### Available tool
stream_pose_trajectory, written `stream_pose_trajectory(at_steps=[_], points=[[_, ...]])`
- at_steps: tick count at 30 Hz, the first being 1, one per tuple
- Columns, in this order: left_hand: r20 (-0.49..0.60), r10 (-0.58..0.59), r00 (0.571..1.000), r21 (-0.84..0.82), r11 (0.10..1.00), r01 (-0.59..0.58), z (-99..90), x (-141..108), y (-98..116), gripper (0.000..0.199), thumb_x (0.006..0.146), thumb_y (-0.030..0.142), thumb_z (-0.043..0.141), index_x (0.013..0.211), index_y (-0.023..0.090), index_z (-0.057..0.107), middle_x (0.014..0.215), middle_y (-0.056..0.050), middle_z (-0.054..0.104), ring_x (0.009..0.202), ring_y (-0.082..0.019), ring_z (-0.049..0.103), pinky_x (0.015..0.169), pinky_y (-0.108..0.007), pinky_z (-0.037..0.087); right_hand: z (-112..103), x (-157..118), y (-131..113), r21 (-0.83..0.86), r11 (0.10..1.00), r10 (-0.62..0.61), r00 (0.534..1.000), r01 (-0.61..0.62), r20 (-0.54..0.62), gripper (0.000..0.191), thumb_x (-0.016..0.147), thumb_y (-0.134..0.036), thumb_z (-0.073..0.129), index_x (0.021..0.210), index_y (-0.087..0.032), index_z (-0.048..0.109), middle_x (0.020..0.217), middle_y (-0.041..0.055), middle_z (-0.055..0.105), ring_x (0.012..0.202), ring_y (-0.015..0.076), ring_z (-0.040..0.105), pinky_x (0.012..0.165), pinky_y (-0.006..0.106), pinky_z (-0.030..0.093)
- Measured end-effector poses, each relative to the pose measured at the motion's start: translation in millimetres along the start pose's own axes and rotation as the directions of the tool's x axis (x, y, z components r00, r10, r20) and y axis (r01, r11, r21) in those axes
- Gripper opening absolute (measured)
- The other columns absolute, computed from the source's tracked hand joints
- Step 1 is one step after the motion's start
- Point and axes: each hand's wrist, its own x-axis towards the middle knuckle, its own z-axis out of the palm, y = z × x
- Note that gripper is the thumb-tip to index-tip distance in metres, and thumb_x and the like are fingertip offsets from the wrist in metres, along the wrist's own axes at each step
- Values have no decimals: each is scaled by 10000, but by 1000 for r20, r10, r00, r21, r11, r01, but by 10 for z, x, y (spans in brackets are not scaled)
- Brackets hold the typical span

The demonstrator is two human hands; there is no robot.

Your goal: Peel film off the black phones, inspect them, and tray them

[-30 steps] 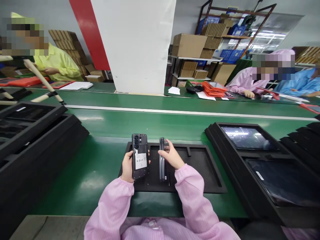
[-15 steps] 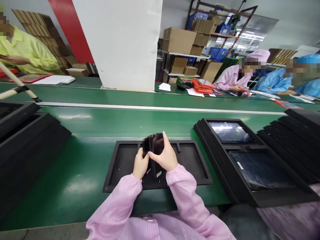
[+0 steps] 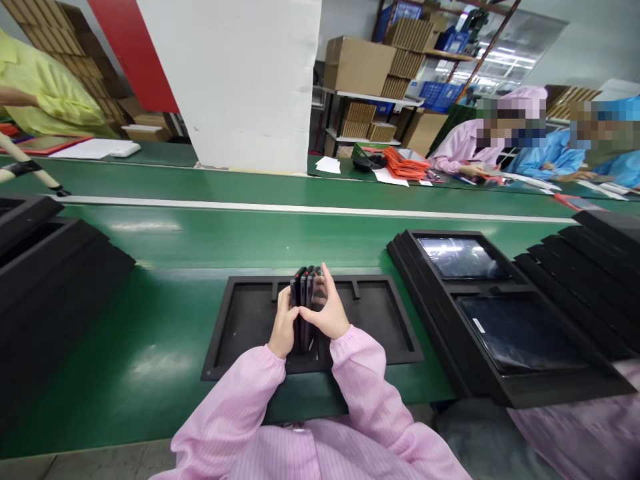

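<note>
Between my two hands stands a close row of thin black tablets (image 3: 303, 313), on edge with their narrow sides towards me. My left hand (image 3: 284, 327) is closed along their left side. From the right, my right hand (image 3: 327, 308) grips them with its thumb near the left thumb and its fingers reaching up behind the glossy outer face. Beneath them lies a black foam tray (image 3: 373, 320) with two shallow recesses. Whether the lower edges of the tablets touch the tray, I cannot tell.
To the right, a stack of foam trays (image 3: 450, 293) has two dark-screened tablets (image 3: 520, 330) in its top tray. More black trays (image 3: 55, 293) are piled at the left. Co-workers sit across the green bench (image 3: 225, 233), near orange pouches (image 3: 405, 165).
The tablets have turned from a slanted, fanned-out position to upright, edge-on and closer together. Both hands stay on them. The view has shifted slightly.
</note>
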Motion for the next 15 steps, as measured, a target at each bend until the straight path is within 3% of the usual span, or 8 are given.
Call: stream_pose_trajectory(at_steps=[3, 8, 10, 13, 15], points=[[-87, -9, 996, -1, 1000, 9, -38, 90, 182, 355, 808, 369, 642, 1103, 178, 693, 1263, -112, 666, 1307, -306, 547, 1180, -400, 364, -157, 100, -18, 141, 989, 40, 998, -47, 51, 1222, 611, -434, 803, 1597, -231, 109, 1407, 158, 523, 1227, 266, 592, 900, 361, 569], [-234, -54, 971, -132, 991, 23, 44, 523, 428, 316, 911, 364, 566, 1176, 208, 636, 1348, -71, 632, 1330, -232, 532, 1121, -314, 413, -376, 377, -168, 285, 958, -13, 996, -15, 93, 1095, 634, -684, 690, 1540, -254, 250, 1437, 163, 544, 1171, 316, 645, 869, 444, 584], [-194, -83, 978, -225, 974, 39, 175, 679, 498, 369, 928, 451, 547, 1214, 227, 614, 1303, -61, 655, 1226, -215, 609, 1009, -294, 502, -374, 487, -255, 370, 929, -66, 990, 14, 127, 1028, 654, -719, 649, 1512, -262, 313, 1435, 153, 554, 1148, 326, 656, 829, 456, 598], [-41, -127, 991, -338, 935, 106, 356, 756, 567, 628, 873, 723, 490, 1137, 178, 659, 1054, -106, 725, 992, -267, 702, 813, -350, 587, -295, 624, -329, 484, 873, -156, 972, 53, 174, 1032, 624, -619, 774, 1502, -288, 345, 1417, 127, 573, 1128, 316, 667, 850, 448, 602], [49, -124, 991, -379, 916, 133, 402, 725, 570, 744, 785, 818, 529, 1072, 150, 690, 1011, -131, 732, 1011, -314, 702, 836, -392, 591, -230, 684, -314, 480, 875, -179, 965, 67, 191, 1048, 609, -532, 845, 1502, -291, 353, 1392, 114, 590, 1139, 298, 665, 908, 426, 587]])
